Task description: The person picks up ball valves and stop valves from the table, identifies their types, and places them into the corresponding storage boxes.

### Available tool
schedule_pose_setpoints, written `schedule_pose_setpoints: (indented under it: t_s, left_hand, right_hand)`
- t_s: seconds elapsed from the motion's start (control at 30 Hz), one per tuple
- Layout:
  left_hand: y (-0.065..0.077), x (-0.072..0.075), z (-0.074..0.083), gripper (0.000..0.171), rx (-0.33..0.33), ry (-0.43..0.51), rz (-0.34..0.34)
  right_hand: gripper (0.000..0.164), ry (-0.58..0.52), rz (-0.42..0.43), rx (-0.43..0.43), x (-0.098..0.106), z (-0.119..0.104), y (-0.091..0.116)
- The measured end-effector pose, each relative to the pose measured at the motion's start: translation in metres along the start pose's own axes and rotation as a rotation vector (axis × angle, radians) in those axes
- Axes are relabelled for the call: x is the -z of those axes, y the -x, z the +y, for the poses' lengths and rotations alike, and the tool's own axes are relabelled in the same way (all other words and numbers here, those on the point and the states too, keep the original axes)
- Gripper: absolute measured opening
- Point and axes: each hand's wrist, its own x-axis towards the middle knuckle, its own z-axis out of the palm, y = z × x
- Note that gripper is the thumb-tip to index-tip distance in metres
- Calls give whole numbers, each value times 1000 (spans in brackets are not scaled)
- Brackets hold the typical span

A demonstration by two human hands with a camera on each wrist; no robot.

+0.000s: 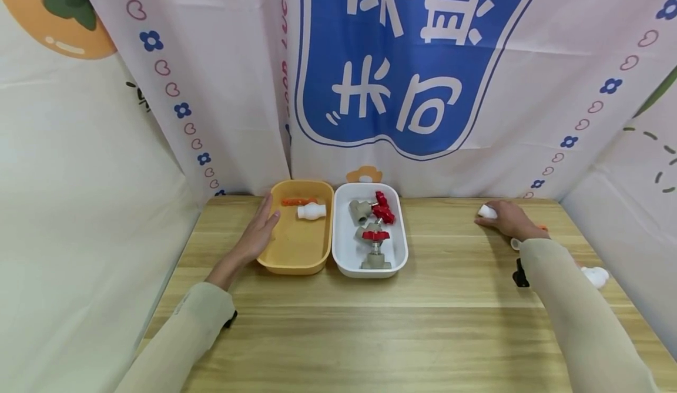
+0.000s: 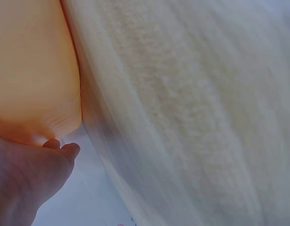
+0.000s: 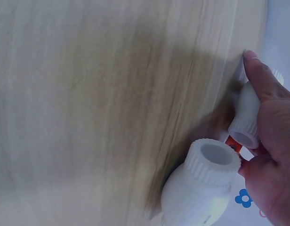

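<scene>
My left hand [image 1: 257, 232] holds the left side of a yellow bin [image 1: 293, 258], thumb over the rim and fingers along the outside. The left wrist view shows the bin's wall [image 2: 36, 61] beside that hand [image 2: 32, 174]. Inside the bin lies a white plastic ball valve [image 1: 311, 211] with an orange handle [image 1: 298, 201]. Far to the right, my right hand [image 1: 508, 219] grips another white ball valve [image 1: 487, 211]. Up close, this valve [image 3: 248, 110] sits between thumb and fingers, partly hidden by the hand [image 3: 279, 146]. A further white valve [image 3: 201, 188] stands nearer the wrist camera.
A white bin [image 1: 344, 255] touches the yellow one and contains several grey valves with red handwheels [image 1: 376, 236]. One more white valve [image 1: 596, 276] lies near the table's right edge, partly behind the right sleeve. A printed cloth [image 1: 238, 87] hangs behind the wooden table [image 1: 370, 334].
</scene>
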Motion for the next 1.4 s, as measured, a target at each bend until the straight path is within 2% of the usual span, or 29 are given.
schedule_pose_setpoints:
  t_s: [0.23,0.53,0.93,1.2,1.4]
  left_hand:
    - [0,0,1,74,-15,-6,6]
    - [0,1,0,73,-19,-14,11]
    - [0,0,1,74,-24,-12,10]
    - [1,1,1,75,-18,-10,7]
    - [0,1,-1,75,-20,-11,8]
  right_hand:
    - [43,-10,-33,-25,4,-6,0]
    - [43,18,6,47,10,-9,1]
    - [54,23,13,92,18,-20,4]
    - [40,19,59,143,19,-26,2]
    - [42,27,53,135,22,-32,-1]
